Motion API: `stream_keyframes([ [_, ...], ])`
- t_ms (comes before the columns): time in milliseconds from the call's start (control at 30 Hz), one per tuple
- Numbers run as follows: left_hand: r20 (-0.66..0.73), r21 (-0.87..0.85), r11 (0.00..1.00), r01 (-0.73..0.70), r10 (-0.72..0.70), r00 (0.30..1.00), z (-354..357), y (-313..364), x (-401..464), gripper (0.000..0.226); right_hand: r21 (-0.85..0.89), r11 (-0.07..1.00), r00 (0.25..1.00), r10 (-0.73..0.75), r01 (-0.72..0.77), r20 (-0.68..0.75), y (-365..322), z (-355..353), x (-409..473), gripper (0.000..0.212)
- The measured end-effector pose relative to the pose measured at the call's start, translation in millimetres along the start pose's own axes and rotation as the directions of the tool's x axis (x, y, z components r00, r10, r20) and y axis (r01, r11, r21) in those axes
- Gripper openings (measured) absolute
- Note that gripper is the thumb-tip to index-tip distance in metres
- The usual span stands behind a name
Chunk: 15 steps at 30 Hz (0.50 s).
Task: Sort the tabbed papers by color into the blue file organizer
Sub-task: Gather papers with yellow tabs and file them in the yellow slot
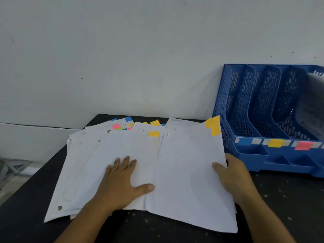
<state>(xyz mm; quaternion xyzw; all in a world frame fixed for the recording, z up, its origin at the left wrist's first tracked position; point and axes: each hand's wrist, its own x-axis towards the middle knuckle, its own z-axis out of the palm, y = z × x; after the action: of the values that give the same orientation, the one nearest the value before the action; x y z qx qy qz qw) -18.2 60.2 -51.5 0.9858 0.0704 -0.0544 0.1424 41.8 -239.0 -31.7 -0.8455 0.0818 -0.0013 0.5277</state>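
While the left hand point(122, 183) lies flat on creased papers point(108, 155) (rectangular tabs), the right hand point(233, 178) grips a sheet point(191, 172).

The left hand point(122, 183) lies palm down, fingers spread and pointing away, thumb stretched out to the right; the right hand point(233, 178) is turned on its side, thumb on top, fingers curled out of sight beneath; both forearms are bare, reaching forward.
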Motion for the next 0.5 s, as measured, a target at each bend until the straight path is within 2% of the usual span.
stream_keyframes([
  [67,0.009,-0.051,0.999,0.008,-0.007,1.000,-2,-3,1,0.133,-0.015,1.000,1.000,-0.002,0.001,-0.013,0,0,0,0.018],
  [133,-0.011,-0.130,0.991,0.012,-0.014,1.000,-5,-4,-2,0.114,-0.031,1.000,1.000,-0.003,0.002,-0.025,1,-1,0,0.017],
  [233,-0.158,-0.382,0.924,0.030,-0.098,0.983,-13,-8,-4,0.056,-0.020,1.000,1.000,-0.013,0.012,-0.028,0,-3,-1,0.016],
  [300,-0.227,-0.627,0.779,0.015,-0.201,0.953,-24,-12,-6,0.018,0.001,1.000,0.999,-0.031,0.031,-0.023,-2,-2,-2,0.017],
  [333,-0.229,-0.722,0.692,0.002,-0.242,0.943,-32,-12,-9,0.011,0.019,0.999,0.999,-0.038,0.038,-0.020,-3,-2,-3,0.018],
  [400,-0.202,-0.835,0.550,-0.020,-0.273,0.941,-47,-9,-13,0.015,0.067,0.996,0.998,-0.053,0.054,-0.014,-6,1,-5,0.018],
  [500,-0.170,-0.885,0.462,-0.059,-0.203,0.964,-57,7,-17,0.022,0.126,0.990,0.998,-0.057,0.055,0.017,-11,8,-11,0.019],
])
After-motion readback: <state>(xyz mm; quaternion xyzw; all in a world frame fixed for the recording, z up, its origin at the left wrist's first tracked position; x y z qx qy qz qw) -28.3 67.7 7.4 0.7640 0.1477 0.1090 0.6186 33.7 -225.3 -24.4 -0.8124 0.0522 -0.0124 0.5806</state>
